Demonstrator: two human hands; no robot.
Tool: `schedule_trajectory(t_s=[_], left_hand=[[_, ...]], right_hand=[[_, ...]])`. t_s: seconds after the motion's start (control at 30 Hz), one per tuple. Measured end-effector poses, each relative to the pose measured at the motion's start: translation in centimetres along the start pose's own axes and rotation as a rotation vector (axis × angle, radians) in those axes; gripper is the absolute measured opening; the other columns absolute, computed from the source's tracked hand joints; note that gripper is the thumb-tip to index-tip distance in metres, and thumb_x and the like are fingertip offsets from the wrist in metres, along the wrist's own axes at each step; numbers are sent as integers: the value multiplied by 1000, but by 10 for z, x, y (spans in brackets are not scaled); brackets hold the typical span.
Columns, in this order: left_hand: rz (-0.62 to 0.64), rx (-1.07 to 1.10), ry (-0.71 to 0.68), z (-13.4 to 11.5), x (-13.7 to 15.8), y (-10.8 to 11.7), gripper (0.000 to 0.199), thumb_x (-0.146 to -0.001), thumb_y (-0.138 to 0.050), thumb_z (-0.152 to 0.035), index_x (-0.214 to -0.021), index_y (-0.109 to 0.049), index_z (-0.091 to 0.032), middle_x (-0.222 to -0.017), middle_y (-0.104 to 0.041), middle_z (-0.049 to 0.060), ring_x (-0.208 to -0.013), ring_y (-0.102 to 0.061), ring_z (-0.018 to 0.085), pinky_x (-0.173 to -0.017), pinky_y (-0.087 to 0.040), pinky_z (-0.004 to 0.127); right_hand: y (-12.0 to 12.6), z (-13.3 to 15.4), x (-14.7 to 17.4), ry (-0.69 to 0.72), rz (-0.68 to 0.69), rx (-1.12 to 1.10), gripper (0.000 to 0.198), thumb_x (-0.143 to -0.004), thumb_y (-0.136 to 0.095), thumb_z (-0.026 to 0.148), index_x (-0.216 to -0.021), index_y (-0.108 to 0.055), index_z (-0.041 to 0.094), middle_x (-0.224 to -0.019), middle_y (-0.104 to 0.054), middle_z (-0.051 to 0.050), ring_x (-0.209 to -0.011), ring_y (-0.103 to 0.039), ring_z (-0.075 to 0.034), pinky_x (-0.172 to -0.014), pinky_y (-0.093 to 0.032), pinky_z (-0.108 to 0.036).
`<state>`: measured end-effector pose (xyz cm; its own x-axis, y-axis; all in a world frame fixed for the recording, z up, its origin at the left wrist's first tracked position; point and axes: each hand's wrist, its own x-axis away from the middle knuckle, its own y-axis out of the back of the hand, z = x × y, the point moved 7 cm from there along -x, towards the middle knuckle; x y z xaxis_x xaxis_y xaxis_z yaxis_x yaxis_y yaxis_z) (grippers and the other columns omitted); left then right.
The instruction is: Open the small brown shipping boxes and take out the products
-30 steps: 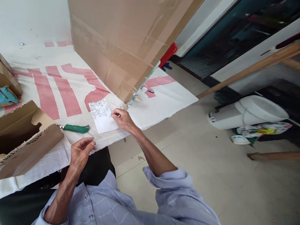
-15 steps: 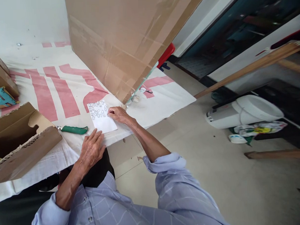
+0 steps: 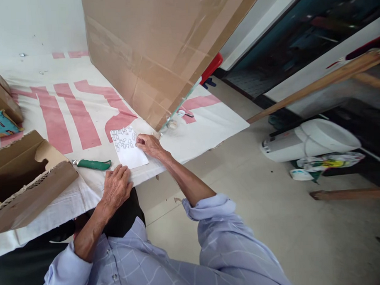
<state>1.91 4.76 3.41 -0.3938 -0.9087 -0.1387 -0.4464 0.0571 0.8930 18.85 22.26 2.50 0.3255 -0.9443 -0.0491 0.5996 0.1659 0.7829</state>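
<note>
A white sheet of paper [image 3: 133, 159] lies near the table's front edge, its upper half covered with several small grey-outlined rectangles; I cannot tell whether these are drawn or loose pieces. My right hand [image 3: 149, 144] rests at the sheet's right edge, thumb and fingertips pinched together; whatever they hold is too small or hidden to make out. Flat on the cloth edge, just below the sheet's lower left corner, lies my left hand [image 3: 116, 185], fingers extended and holding nothing. A green utility knife [image 3: 94, 164] lies left of the paper, above my left hand.
An open cardboard box [image 3: 51, 180] stands at the left. A large taped cardboard panel [image 3: 162, 56] rises behind the paper. A white cloth with red print [image 3: 77, 117] covers the table. On the floor to the right lies a white bucket [image 3: 314, 140], near a wooden bar [image 3: 312, 88].
My left hand has drawn back slightly toward me, its fingers a little more bent. My right hand stays pinched at the sheet's right edge, with hardly any shift.
</note>
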Motion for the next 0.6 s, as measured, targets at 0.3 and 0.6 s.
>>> schedule_trajectory(t_s=[0.3,0.6], left_hand=[[-23,4,2,2,1,0,35,-98,-65,-21,-133,-66,-20,-151,-69,17,-150,-57,36,-109,-47,52],[-36,12,3,2,7,-1,32,-98,-64,-19,-129,-68,-19,-154,-67,18,-151,-56,36,-113,-48,54]], right_hand=[[-7,0,3,20,-41,70,7,-89,-61,23,-90,-68,22,-91,-74,-5,-83,-59,-20,-78,-43,-31],[-10,8,12,41,-94,97,15,-93,-57,21,-100,-69,20,-101,-74,-8,-90,-61,-21,-85,-45,-32]])
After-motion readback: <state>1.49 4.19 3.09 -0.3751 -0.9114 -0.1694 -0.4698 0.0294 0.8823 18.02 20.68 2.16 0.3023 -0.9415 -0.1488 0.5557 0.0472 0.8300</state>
